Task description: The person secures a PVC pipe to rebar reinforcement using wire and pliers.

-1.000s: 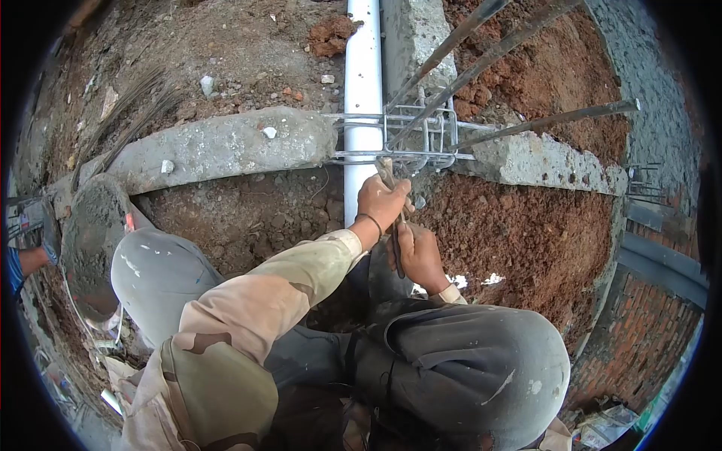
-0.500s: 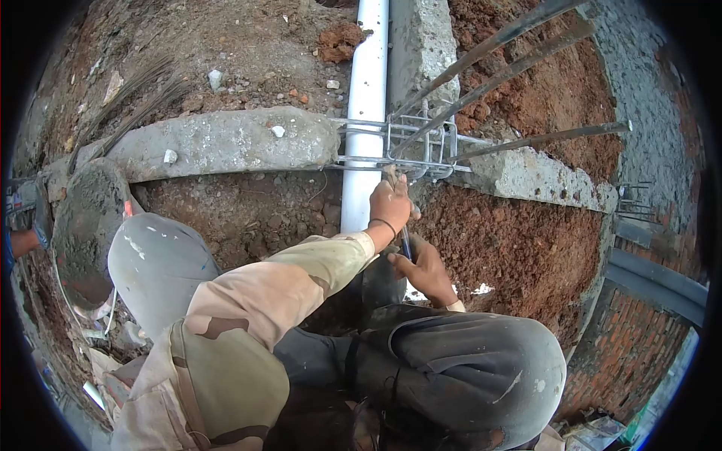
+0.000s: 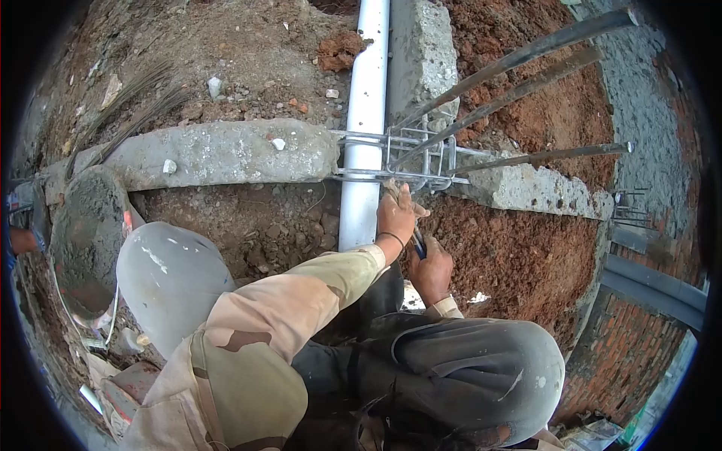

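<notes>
My left hand (image 3: 396, 222) is closed just below the tied steel rebar cage (image 3: 426, 156). Its fingers pinch at a greyish-brown bit near the lowest bar, too small to make out. Close by on the right, my right hand (image 3: 432, 272) is wrapped round a hand tool with a blue handle (image 3: 418, 242). The tool's head is hidden behind my left fingers. Left of the cage, a white plastic pipe (image 3: 364, 98) runs under the horizontal bars.
Concrete beams (image 3: 226, 154) meet the cage from left, right (image 3: 545, 184) and behind. Long rebars (image 3: 519, 60) slant up to the right. A pan of grey mortar (image 3: 86, 240) lies left by my knee (image 3: 169, 263). Another person's foot (image 3: 30, 225) shows at the far left.
My right hand has turned more upright and shifted slightly up, bringing the tool closer to my left hand. The left hand has moved a little to the right and down, with the view shifting slightly.
</notes>
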Tool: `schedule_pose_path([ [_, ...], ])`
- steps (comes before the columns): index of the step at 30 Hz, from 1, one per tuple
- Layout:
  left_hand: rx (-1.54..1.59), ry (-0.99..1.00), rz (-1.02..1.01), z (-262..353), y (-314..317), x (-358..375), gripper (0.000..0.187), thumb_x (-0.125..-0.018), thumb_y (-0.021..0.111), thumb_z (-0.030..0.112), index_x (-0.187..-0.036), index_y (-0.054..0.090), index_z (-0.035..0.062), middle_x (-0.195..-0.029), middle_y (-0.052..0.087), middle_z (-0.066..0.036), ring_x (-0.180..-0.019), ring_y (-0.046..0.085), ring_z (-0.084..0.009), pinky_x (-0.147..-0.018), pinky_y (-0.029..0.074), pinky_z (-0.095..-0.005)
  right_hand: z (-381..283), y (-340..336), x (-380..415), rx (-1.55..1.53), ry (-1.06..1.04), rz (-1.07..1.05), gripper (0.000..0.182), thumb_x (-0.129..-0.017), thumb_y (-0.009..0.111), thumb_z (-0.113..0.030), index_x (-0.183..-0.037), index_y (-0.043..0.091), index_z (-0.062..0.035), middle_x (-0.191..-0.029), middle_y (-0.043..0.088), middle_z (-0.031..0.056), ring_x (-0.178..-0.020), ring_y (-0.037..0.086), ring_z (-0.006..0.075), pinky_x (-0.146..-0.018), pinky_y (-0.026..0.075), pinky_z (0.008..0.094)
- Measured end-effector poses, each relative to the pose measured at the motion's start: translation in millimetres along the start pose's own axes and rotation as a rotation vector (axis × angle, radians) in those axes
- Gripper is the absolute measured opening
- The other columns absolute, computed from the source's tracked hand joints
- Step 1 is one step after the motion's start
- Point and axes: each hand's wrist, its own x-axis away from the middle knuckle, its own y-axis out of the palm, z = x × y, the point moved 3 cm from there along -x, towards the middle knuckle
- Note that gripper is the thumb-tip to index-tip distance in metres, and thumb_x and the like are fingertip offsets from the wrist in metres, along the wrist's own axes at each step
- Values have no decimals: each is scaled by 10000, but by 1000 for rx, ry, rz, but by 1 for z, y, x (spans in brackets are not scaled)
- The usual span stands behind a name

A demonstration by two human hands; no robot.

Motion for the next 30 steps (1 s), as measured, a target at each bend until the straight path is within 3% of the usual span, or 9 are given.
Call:
schedule_pose_path([
  [7,135,-27,31,6,8,6,380,-1088,541,339,-1054,521,-39,-737,713,-142,-659,753,-278,-619,601,-334,13,-15,-15,-76,-101,-83,257,-906,738,-206,-1035,679,8,-781,691,205,-657,679,397,-616,523,485],
  [10,163,-63,-117,-1,-16,10,349,-1048,624,324,-1105,555,-13,-757,717,-128,-686,755,-274,-702,648,-357,-4,4,15,-1268,659,-709,281,-1043,636,-276,-939,650,-15,-663,551,30,-515,478,116,-457,350,300],
  [13,502,-326,-248,25,-35,20,287,-1015,681,319,-973,622,41,-835,742,-126,-733,760,-270,-789,666,-392,-23,17,30,-2165,1043,-1099,320,-1043,636,-332,-989,603,-18,-705,544,20,-487,438,87,-424,323,246],
  [16,454,-365,-453,27,-32,9,298,-1037,640,327,-995,629,32,-885,737,-168,-792,757,-275,-754,650,-382,-17,17,30,-2080,865,-1094,265,-1031,650,-289,-1009,596,-31,-732,577,36,-487,469,100,-439,371,241],
  [19,-45,-254,7,12,-14,7,340,-1037,620,337,-989,634,2,-870,723,-214,-781,750,-289,-671,612,-376,-9,10,15,-1292,414,-776,218,-1004,665,-232,-1048,607,-27,-770,627,75,-510,540,137,-482,434,265],
  [21,-608,240,428,-11,-11,-11,361,-1012,638,320,-943,626,-33,-836,703,-235,-666,729,-313,-541,557,-399,-17,3,11,-847,301,-570,212,-974,682,-204,-1040,632,-8,-777,666,102,-550,604,152,-522,471,290],
  [27,-113,-122,-11,31,-25,23,309,-970,727,302,-936,655,3,-754,721,-147,-602,720,-257,-646,636,-398,-20,16,17,-1086,473,-591,382,-1080,526,-340,-968,652,2,-748,661,123,-532,580,193,-480,436,353],
  [29,442,-247,-111,23,-23,11,282,-990,716,312,-975,653,37,-770,726,-134,-691,741,-268,-659,647,-401,-26,25,27,-2262,975,-955,491,-1090,471,-478,-1004,586,-9,-672,517,38,-452,422,106,-408,333,248],
  [30,610,-371,-174,26,-24,11,281,-998,710,319,-1004,647,46,-767,719,-123,-717,736,-279,-672,655,-408,-30,28,29,-2282,931,-983,491,-1085,480,-489,-1022,571,-10,-669,496,32,-446,402,102,-408,333,238],
])
